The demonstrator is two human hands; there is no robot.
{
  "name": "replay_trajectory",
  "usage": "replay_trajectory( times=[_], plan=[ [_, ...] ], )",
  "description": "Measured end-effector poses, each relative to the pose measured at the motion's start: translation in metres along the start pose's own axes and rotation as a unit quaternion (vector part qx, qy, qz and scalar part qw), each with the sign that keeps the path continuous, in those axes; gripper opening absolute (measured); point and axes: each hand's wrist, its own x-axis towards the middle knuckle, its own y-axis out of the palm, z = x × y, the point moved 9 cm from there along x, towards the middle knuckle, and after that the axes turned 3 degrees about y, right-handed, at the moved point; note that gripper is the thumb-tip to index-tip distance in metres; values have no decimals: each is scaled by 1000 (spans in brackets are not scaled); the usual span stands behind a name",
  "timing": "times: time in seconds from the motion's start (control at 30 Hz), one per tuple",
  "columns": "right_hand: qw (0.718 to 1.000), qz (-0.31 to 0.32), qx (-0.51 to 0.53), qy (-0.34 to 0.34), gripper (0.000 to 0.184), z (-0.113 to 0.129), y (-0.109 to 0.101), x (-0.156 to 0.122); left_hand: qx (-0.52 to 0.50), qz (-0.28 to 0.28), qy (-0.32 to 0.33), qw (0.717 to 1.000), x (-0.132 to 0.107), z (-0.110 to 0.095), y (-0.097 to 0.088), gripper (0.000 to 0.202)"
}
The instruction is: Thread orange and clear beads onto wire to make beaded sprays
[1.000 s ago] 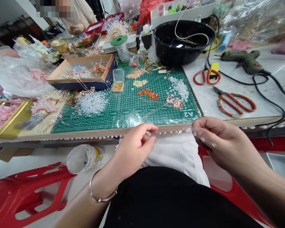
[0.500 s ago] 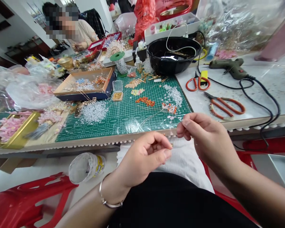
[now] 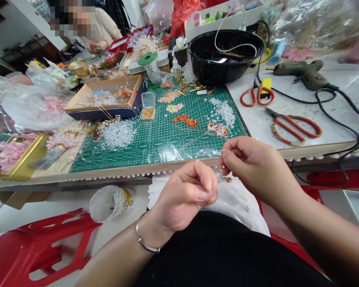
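My left hand (image 3: 185, 195) and my right hand (image 3: 251, 167) are close together over a white cloth (image 3: 227, 203) on my lap, just below the table's front edge. Both pinch a small beaded piece (image 3: 224, 175) with tiny orange and gold beads on thin wire; its details are too small to make out. A silver bracelet circles my left wrist. On the green cutting mat (image 3: 155, 139) above lie heaps of clear beads (image 3: 116, 133), orange beads (image 3: 185, 119) and a beaded wire sprig (image 3: 217, 129).
A black bowl (image 3: 227, 52) stands behind the mat. Orange scissors (image 3: 255, 95), orange pliers (image 3: 293, 127) and a glue gun (image 3: 302, 73) with its black cord lie at right. A wooden tray (image 3: 107, 97) and plastic bags sit left. Another person sits far left. Red stools flank me.
My hands have come closer together, from spread apart along the table edge to nearly touching. The small beaded piece now shows between the fingertips.
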Motion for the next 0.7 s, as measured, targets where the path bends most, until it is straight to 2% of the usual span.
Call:
replay_trajectory(
  times=[0.13,0.3,0.4,0.53,0.63,0.7],
  plan=[
    [1000,-9,0,6,11,-6,9,-2,11,32,44,998,1,-3,2,11],
    [998,-26,52,8,10,-13,16,-5,6,53,40,998,0,-1,1,9],
    [995,-47,85,6,8,-14,8,-4,99,0,13,995,-4,1,-12,6],
    [993,-93,75,1,8,-14,-6,-3,295,-65,-78,950,-11,6,-26,19],
    [992,-113,55,-8,8,-10,-9,-5,346,-89,-100,929,-9,6,-29,27],
    [992,-112,64,-9,8,-9,-7,-6,349,-90,-99,927,-3,8,-28,25]
  ],
)
